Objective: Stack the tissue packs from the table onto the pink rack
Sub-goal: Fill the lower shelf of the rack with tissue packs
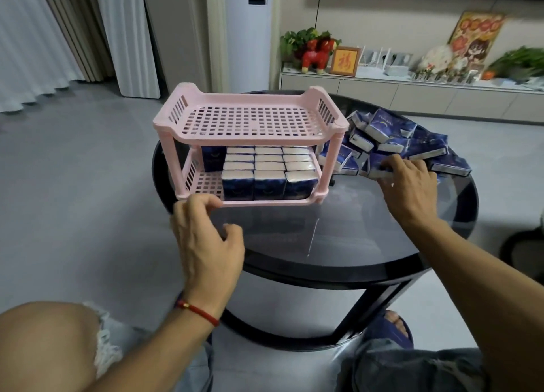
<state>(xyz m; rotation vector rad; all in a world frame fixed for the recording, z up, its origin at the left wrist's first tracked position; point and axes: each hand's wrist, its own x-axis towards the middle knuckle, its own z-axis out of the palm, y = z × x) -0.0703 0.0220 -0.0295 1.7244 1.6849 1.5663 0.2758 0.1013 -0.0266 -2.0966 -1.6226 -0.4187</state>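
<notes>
right now the tissue packs (391, 140) lie in a loose heap on the right side of the round dark glass table (338, 244), just beside the pink rack (250, 118). more packs (266, 171) already stand in neat rows on the rack's lower shelf, filling its right and middle part, with a bare strip of grid at the left end. the upper shelf carries nothing. your right hand (409, 182) rests on the near edge of the heap, fingers curled over one blue pack (378, 168) and gripping it against the table. your left hand (206, 238) sits at the rack's front left corner, its curled fingertips touching the lower rim, thumb apart from them, nothing clamped between. a red cord bracelet (197, 310) circles that wrist. beyond the table a low white cabinet (412, 94) holds a red toy horse (316, 54), a small framed picture (344, 60) and plants.
</notes>
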